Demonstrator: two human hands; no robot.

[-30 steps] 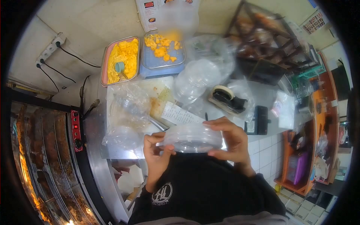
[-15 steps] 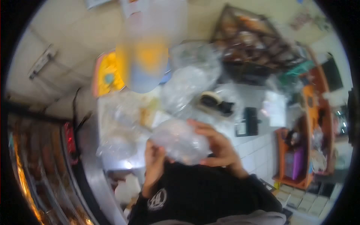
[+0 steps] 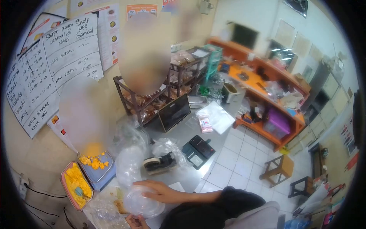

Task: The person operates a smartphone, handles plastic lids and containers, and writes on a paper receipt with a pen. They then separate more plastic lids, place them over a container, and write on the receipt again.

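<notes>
Low in the head view, a clear round plastic container (image 3: 143, 202) is between my two hands. My right hand (image 3: 162, 192) lies over its upper right side, thumb and fingers curved around the rim. At its near edge, my left hand (image 3: 136, 221) pinches the rim, partly cut off by the frame's bottom. Crumpled clear plastic bags (image 3: 102, 212) lie to the left. More clear round plastic containers (image 3: 129, 164) in plastic wrap stand just beyond. A black tape dispenser (image 3: 160, 163) with a roll of tape sits past my right hand.
Metal trays of yellow food (image 3: 76, 187) stand at the left. Farther back on the steel table (image 3: 177, 141) are a black device (image 3: 198, 150), a dark tablet (image 3: 174, 113), white sheets (image 3: 217, 117) and brown crates (image 3: 137, 101). A wooden stool (image 3: 280, 170) stands on the tiled floor.
The view has swung up and to the right, bringing in the whiteboard and the room. Both hands still hold the container, now lower in the frame; the right hand lies more over its top.
</notes>
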